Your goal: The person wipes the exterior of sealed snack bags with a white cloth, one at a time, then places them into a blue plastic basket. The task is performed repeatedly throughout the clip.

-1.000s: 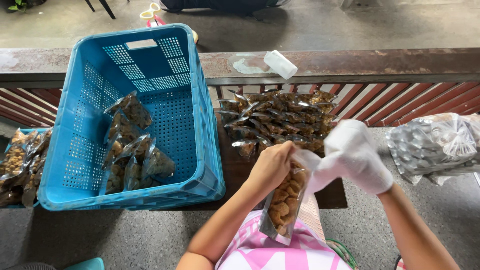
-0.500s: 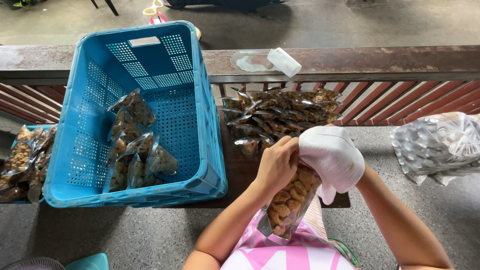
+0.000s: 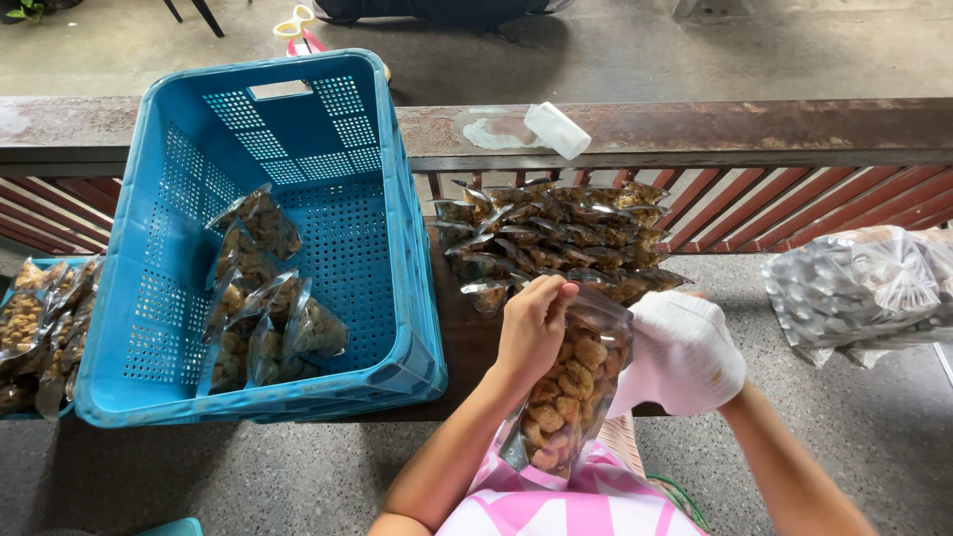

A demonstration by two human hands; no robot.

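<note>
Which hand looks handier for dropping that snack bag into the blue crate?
Probably the left hand: it pinches the top of the snack bag and sits nearer the blue crate. The gloved right hand is on the bag's far side.

Crate (image 3: 397, 298) sits on your counter (image 3: 467, 342), packets (image 3: 263, 298) inside it. Right of crate: packet pile (image 3: 556, 233). Behind that pile: rail (image 3: 695, 129) carrying a roll (image 3: 557, 130).
</note>
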